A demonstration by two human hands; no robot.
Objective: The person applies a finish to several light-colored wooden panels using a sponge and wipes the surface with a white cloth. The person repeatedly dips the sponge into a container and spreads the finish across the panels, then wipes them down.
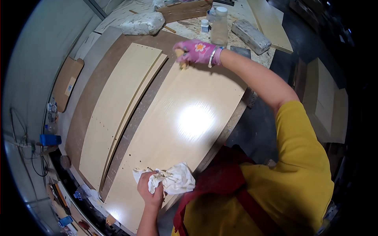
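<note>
A long pale wooden panel point(157, 129) lies before me, with small drilled holes and a bright glare on its glossy face. My left hand point(151, 190), bare, is closed on a crumpled white cloth point(177, 179) at the panel's near end. At its far end, my right hand point(197, 52) wears a pink-purple glove with a flower print, and a metal bracelet circles the wrist. Its fingers are closed around a small tan piece point(180, 52), partly hidden, whose kind I cannot make out. It is held at the panel's surface.
Left of the panel lie stacked pale boards point(118, 102) on a brown sheet. A plastic-wrapped bundle point(142, 23), a small white bottle point(204, 26), a clear jar point(219, 29) and a wrapped grey block point(251, 36) stand at the back. Cardboard point(325, 102) leans at right.
</note>
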